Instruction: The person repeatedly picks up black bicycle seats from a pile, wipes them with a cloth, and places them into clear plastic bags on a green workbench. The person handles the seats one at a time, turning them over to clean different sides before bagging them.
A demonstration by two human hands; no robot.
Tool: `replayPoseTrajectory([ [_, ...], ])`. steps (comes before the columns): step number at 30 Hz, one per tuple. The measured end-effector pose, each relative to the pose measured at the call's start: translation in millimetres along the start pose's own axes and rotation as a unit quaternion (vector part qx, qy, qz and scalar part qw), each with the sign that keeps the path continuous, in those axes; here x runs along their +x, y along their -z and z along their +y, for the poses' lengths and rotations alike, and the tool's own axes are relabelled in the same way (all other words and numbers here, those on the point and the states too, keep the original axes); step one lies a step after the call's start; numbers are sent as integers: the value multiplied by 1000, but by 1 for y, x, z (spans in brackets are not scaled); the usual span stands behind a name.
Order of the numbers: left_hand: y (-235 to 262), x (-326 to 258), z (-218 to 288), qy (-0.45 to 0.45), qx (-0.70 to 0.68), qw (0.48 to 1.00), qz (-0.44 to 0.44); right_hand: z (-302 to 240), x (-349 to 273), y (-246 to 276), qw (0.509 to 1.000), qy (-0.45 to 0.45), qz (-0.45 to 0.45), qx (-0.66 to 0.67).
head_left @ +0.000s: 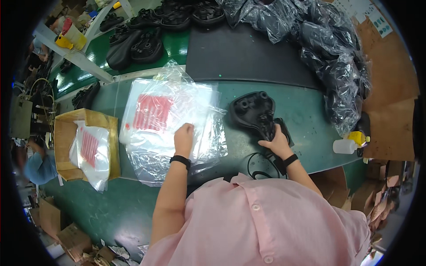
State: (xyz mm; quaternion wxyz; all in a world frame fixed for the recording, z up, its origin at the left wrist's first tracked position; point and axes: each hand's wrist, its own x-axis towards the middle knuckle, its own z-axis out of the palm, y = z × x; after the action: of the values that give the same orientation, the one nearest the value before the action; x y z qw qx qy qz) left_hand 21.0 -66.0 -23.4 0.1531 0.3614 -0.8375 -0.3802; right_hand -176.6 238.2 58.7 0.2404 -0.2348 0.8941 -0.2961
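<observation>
A black bicycle saddle (253,108) lies underside up on the green table, its wide end pointing away from me. My right hand (278,144) is closed round its narrow nose. To the left is a stack of clear plastic bags (202,102) with a block of red print on them. My left hand (183,135) rests over the stack, fingers curled in a pinch on the top bag's film. How much film is between those fingers is hidden. Beside my right wrist a dark block-like object (284,131) and a black cable (253,166) lie by the table's near edge.
A cardboard box (114,146) holding more printed bags stands left. Several black saddles (146,46) sit on the far green surface, near a black mat (248,57). Film-wrapped saddles (328,57) are heaped at right, by a white bottle (344,146) and yellow container (358,138). Another person (40,164) is far left.
</observation>
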Motion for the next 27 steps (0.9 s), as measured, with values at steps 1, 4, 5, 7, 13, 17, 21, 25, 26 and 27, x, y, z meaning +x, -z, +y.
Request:
replayPoseTrajectory([
  [1,4,3,0,-25,-60,997,32,-4,2,-2,997,-4,1,80],
  [4,23,15,6,140,-316,938,-21,16,22,-9,820,-207,-252,470],
  [5,27,15,12,171,-361,916,-16,16,22,-9,813,-192,-245,493],
  [7,36,15,14,149,-341,928,-8,0,18,-7,796,-161,-242,532],
  [13,43,15,49,144,-389,910,-2,-74,0,11,893,94,-108,426],
  [17,42,19,64,110,-455,884,-9,-96,10,-29,937,250,-39,239],
  [21,45,12,34,108,-588,798,73,-132,20,-59,937,342,-15,66],
  [25,72,7,9,185,-553,804,115,-127,34,-80,944,321,-61,-46],
  [26,78,8,5,165,-507,837,124,-128,38,-83,943,315,-71,-74],
  [27,90,9,22,121,-469,867,113,-128,44,-83,944,303,-82,-104],
])
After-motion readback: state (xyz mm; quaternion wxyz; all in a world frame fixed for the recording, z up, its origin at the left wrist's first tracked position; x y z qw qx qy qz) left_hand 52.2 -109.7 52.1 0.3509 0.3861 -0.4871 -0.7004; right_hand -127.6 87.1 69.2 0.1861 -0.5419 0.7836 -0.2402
